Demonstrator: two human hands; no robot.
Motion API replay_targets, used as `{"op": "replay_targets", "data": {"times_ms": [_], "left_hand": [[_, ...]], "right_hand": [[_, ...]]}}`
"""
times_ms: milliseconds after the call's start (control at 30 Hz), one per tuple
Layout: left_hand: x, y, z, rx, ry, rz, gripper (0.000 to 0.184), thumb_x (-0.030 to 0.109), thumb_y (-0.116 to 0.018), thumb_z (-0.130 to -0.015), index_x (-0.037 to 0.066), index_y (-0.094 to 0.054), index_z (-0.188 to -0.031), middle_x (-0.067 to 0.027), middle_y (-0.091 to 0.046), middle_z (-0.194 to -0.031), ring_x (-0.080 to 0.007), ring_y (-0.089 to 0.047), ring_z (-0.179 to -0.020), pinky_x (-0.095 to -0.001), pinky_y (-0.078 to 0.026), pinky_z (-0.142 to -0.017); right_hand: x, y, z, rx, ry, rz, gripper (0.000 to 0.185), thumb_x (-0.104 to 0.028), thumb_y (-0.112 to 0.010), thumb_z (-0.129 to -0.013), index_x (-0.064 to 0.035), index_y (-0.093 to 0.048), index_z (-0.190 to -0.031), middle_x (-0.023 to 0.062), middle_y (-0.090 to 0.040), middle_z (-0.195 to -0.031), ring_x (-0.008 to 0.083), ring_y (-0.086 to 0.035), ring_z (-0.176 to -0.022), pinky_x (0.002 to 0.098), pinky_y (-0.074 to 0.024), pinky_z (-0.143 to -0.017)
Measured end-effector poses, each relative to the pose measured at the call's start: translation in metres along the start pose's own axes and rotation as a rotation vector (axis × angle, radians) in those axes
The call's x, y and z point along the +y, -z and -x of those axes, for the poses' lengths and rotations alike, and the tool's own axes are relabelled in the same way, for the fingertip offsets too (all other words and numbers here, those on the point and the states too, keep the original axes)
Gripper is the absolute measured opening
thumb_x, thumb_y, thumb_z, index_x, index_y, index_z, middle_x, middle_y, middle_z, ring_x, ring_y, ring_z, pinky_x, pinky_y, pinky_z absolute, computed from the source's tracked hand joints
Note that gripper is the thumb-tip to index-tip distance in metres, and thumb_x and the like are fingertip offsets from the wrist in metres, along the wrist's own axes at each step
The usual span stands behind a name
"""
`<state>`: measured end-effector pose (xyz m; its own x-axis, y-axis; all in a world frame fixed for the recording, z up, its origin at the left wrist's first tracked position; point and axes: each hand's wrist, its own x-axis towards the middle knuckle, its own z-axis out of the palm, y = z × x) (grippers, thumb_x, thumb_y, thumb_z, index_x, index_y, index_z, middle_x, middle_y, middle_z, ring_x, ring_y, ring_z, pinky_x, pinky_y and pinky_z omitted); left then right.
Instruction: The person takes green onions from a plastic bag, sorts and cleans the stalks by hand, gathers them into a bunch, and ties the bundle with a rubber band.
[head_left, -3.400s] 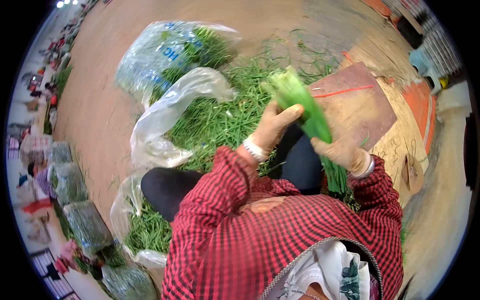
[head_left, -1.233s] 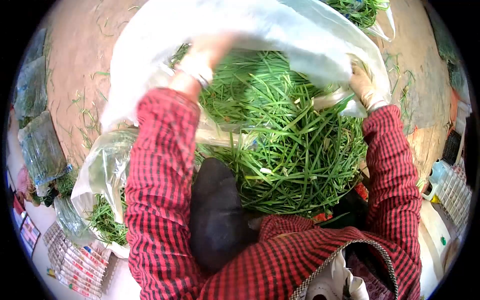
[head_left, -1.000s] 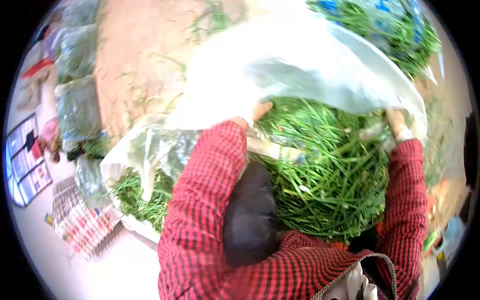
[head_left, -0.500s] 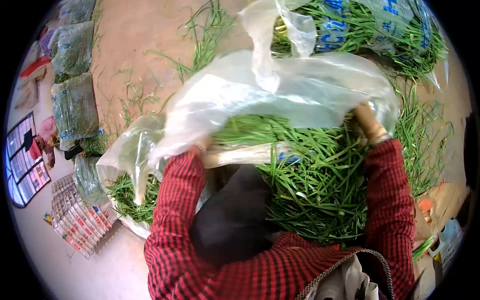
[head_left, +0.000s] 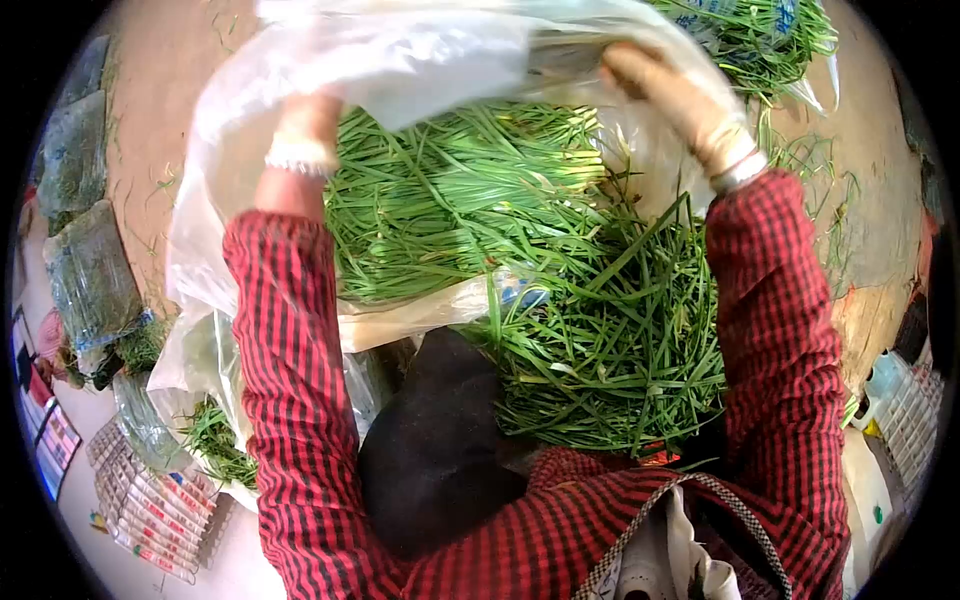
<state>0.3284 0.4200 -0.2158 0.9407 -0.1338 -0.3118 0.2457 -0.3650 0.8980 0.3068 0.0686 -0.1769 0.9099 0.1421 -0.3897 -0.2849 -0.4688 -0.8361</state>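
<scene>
Brown, scuffed floor (head_left: 150, 120) with scattered green scraps runs past packed, clear plastic bundles (head_left: 92, 270) at the left. Long, narrow green leaves with pale ends (head_left: 430, 200) lie inside a large, translucent white plastic bag (head_left: 205, 200), mostly flat and sideways, glossy, some tips crossing. Beside them, nearer the body, sits a loose, tangled green heap (head_left: 620, 360). The right hand (head_left: 680, 100) has bent fingers at the bag's raised film; the left hand (head_left: 308, 120) is blurred, its grip unclear. Thin film could tear if pulled unevenly, or sag and snag the leaves, bending them.
</scene>
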Motion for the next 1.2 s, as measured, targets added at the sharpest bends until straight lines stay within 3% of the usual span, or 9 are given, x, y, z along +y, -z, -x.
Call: {"op": "replay_targets", "data": {"times_ms": [133,200,233,300,400,600,700,900,1200], "left_hand": [[-0.028,-0.005,-0.010,0.110,-0.133,-1.109,0.040,0.026,-0.053,-0.093,0.001,-0.055,-0.124,-0.0140,-0.062,-0.117,-0.0223,-0.058,-0.104,-0.0350,-0.046,-0.092],[-0.025,-0.035,0.017,0.317,-0.128,-0.719,0.030,0.019,-0.056,-0.092,0.002,-0.060,-0.116,-0.0139,-0.066,-0.105,-0.0228,-0.063,-0.090,-0.0336,-0.049,-0.083],[-0.021,-0.062,0.048,0.224,-0.040,-0.174,0.021,0.014,-0.063,-0.087,0.004,-0.065,-0.105,-0.0133,-0.067,-0.093,-0.0245,-0.065,-0.082,-0.0320,-0.051,-0.077],[-0.037,-0.085,0.106,-0.024,-0.381,-0.439,0.012,0.019,-0.064,-0.086,0.010,-0.066,-0.094,-0.0097,-0.067,-0.087,-0.0267,-0.065,-0.074,-0.0334,-0.053,-0.066],[-0.055,-0.113,0.188,-0.473,-0.147,-0.392,0.017,0.017,-0.063,-0.086,0.010,-0.066,-0.100,-0.0104,-0.066,-0.091,-0.0277,-0.065,-0.087,-0.0347,-0.052,-0.078],[-0.066,-0.126,0.191,-1.259,0.101,-0.349,0.023,0.024,-0.066,-0.078,0.015,-0.067,-0.100,-0.0099,-0.066,-0.090,-0.0289,-0.064,-0.084,-0.0355,-0.050,-0.077],[-0.065,-0.127,0.187,-1.276,0.058,-0.356,0.028,0.028,-0.064,-0.078,0.018,-0.067,-0.105,-0.0104,-0.068,-0.098,-0.0294,-0.064,-0.092,-0.0366,-0.050,-0.083],[-0.049,-0.114,0.155,-0.139,0.015,-0.249,0.015,0.008,-0.064,-0.083,0.006,-0.068,-0.098,-0.0075,-0.069,-0.088,-0.0234,-0.065,-0.080,-0.0312,-0.053,-0.074],[-0.046,-0.125,0.138,-0.457,-0.245,-0.904,0.088,0.036,-0.080,-0.063,0.009,-0.038,-0.136,-0.0113,-0.045,-0.128,-0.0311,-0.044,-0.117,-0.0433,-0.035,-0.102]], "right_hand": [[0.084,-0.061,0.044,-0.085,-0.113,0.237,0.063,-0.030,-0.067,-0.082,0.0028,-0.044,-0.131,0.0214,-0.057,-0.120,0.0293,-0.055,-0.112,0.0356,-0.0416,-0.098],[0.121,-0.079,0.088,0.032,-0.057,0.339,0.074,-0.031,-0.069,-0.082,0.0028,-0.033,-0.137,0.0254,-0.050,-0.126,0.0346,-0.050,-0.118,0.0372,-0.0385,-0.102],[0.124,-0.084,0.107,0.031,-0.113,0.382,0.076,-0.031,-0.069,-0.083,0.0020,-0.029,-0.139,0.0270,-0.047,-0.129,0.0359,-0.048,-0.121,0.0366,-0.0372,-0.103],[0.140,-0.085,0.132,-0.049,-0.140,0.511,0.079,-0.037,-0.067,-0.083,0.0044,-0.029,-0.139,0.0287,-0.042,-0.136,0.0396,-0.041,-0.128,0.0390,-0.0334,-0.106],[0.107,-0.064,0.117,-0.350,-0.384,0.419,0.066,-0.041,-0.063,-0.083,0.0090,-0.050,-0.123,0.0312,-0.056,-0.117,0.0402,-0.054,-0.112,0.0404,-0.0411,-0.098],[0.066,-0.067,0.090,0.025,0.005,0.535,0.026,-0.026,-0.059,-0.085,-0.0020,-0.065,-0.094,0.0179,-0.065,-0.090,0.0315,-0.064,-0.083,0.0395,-0.0496,-0.077],[0.077,-0.091,0.089,-0.231,0.015,0.449,0.029,-0.029,-0.056,-0.084,-0.0032,-0.066,-0.093,0.0198,-0.066,-0.087,0.0358,-0.064,-0.083,0.0426,-0.0492,-0.080],[0.135,-0.100,0.085,-0.153,-0.099,0.295,0.050,-0.029,-0.058,-0.081,0.0068,-0.053,-0.115,0.0310,-0.060,-0.107,0.0430,-0.057,-0.103,0.0424,-0.0449,-0.090],[0.119,-0.122,0.062,-0.188,-0.499,-0.028,0.063,-0.041,-0.066,-0.084,0.0052,-0.053,-0.124,0.0138,-0.060,-0.119,0.0226,-0.055,-0.108,0.0321,-0.0405,-0.096]]}}
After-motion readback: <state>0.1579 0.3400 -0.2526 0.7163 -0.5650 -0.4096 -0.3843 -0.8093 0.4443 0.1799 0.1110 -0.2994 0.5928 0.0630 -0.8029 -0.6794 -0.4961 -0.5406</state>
